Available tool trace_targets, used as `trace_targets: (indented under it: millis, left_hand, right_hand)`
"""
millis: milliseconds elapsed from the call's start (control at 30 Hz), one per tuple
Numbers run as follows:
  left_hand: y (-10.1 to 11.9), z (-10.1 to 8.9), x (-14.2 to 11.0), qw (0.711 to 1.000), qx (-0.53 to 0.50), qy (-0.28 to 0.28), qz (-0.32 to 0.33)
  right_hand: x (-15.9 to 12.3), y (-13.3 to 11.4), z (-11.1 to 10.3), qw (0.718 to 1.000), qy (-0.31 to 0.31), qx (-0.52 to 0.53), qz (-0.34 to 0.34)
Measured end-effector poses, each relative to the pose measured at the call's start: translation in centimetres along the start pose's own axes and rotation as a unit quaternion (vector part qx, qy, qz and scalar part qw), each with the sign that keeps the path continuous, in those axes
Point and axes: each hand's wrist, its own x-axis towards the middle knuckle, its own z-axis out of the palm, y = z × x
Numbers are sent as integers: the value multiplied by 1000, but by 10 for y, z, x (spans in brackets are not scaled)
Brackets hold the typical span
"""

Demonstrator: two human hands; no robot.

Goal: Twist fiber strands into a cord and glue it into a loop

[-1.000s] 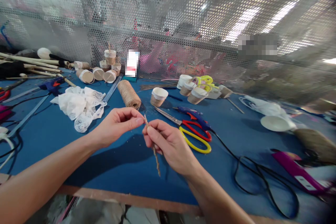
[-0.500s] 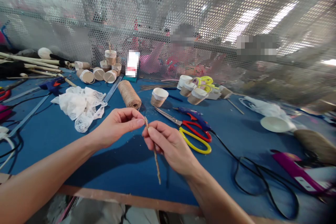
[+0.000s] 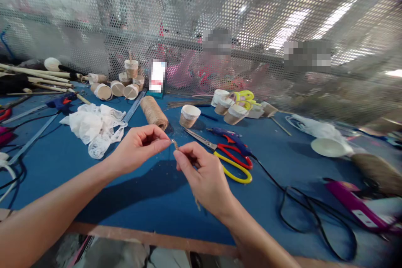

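In the head view, my right hand (image 3: 204,171) pinches a thin, brown, twine-wrapped stem (image 3: 175,145) between thumb and fingers. Most of its length hides behind that hand, and its lower end shows below the palm. My left hand (image 3: 143,147) is closed in a pinch at the stem's upper tip; whether it grips a loose strand there is too small to tell. Just beyond the hands lie a spool of jute twine (image 3: 153,112), a small twine-wrapped cup with a white rim (image 3: 189,116) and scissors with red and yellow handles (image 3: 232,171).
A blue glue gun (image 3: 230,138) with a black cord lies beyond the scissors. Crumpled white lace fabric (image 3: 96,123) sits on the left. More small cups (image 3: 131,91) stand at the back, near a phone (image 3: 158,76). A magenta power strip (image 3: 354,205) is at right.
The stem has tilted, so its lower end swung right and mostly behind my right hand. My right hand turned slightly, and its fingers moved a little away from my left fingertips.
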Motion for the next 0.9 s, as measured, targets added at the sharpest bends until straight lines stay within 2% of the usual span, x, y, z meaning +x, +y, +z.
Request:
trace_targets:
  millis: [133,300,533,900]
  left_hand:
    - [1,0,0,1000,9,-3,8]
    - [-1,1,0,1000,-14,-11,0]
    - [-6,-1,0,997,-69,-32,-10]
    - [-10,-1,-2,987,-146,-56,-26]
  right_hand:
    - [0,-1,-1,1000,-2,20,-2]
    - [1,-3,-3,996,-37,85,13]
    - [2,-5,-5,977,-92,176,70]
    - [4,-5,-7,956,-145,239,92]
